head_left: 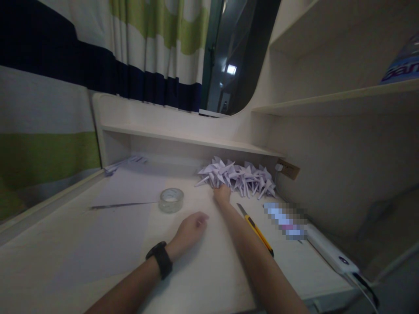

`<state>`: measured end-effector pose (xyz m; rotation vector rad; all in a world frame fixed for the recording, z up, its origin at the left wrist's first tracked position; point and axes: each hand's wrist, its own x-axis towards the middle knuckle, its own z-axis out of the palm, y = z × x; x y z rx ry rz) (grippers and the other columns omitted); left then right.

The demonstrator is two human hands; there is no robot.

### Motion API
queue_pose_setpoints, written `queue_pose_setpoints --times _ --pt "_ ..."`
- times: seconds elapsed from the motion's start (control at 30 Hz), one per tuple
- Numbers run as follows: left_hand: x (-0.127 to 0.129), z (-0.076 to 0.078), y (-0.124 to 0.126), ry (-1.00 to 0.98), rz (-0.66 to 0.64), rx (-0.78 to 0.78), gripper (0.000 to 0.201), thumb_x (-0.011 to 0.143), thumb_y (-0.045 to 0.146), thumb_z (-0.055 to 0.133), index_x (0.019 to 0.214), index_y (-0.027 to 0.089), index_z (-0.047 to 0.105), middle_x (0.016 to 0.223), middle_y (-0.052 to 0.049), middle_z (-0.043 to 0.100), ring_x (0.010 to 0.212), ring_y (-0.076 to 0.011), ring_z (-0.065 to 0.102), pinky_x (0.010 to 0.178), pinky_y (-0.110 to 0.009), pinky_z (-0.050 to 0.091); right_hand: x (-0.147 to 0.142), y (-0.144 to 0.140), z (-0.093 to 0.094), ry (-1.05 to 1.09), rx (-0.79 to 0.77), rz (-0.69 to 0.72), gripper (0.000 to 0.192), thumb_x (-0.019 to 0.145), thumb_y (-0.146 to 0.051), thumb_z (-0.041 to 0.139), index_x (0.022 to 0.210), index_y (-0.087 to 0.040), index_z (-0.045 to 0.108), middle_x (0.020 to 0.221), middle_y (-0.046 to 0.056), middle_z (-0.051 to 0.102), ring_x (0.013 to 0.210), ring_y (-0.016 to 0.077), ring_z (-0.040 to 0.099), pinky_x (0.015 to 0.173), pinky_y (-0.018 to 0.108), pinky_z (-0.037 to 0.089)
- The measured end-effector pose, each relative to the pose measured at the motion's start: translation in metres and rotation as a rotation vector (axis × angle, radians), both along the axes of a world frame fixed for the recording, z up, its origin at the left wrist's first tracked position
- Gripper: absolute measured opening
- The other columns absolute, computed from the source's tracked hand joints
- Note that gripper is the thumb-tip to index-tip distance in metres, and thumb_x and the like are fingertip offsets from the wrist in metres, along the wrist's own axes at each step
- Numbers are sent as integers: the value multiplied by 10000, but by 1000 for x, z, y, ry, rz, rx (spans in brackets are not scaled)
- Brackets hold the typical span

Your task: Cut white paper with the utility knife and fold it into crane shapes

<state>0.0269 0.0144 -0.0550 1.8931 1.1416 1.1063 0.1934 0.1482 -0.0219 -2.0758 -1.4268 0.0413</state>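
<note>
My right hand reaches to the front edge of a heap of folded white paper pieces with pointed blades and rolled-paper stems, like pinwheels. Its fingers are hidden against the heap, so I cannot tell what they hold. My left hand, a black watch on its wrist, rests over the tabletop with fingers curled in and nothing visible in them. A roll of clear tape stands to its upper left. Beside my right forearm lies a yellow utility knife with its blade out.
Flat white paper sheets lie at the left, with folded paper strips behind them. A blurred phone-like object and a white power strip are on the right. A low shelf overhangs the desk's back.
</note>
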Motion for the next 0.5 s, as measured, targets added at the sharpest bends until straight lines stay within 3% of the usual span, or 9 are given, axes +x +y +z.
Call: queue_pose_setpoints --times 0.5 --pt "-1 -1 0 -22 -7 -7 239 775 211 535 955 170 688 874 -60 696 838 -203 625 770 -286 456 3 -7 0 -8 5 16 247 815 -239 586 939 -74 722 938 210 712 917 272 676 745 261 484"
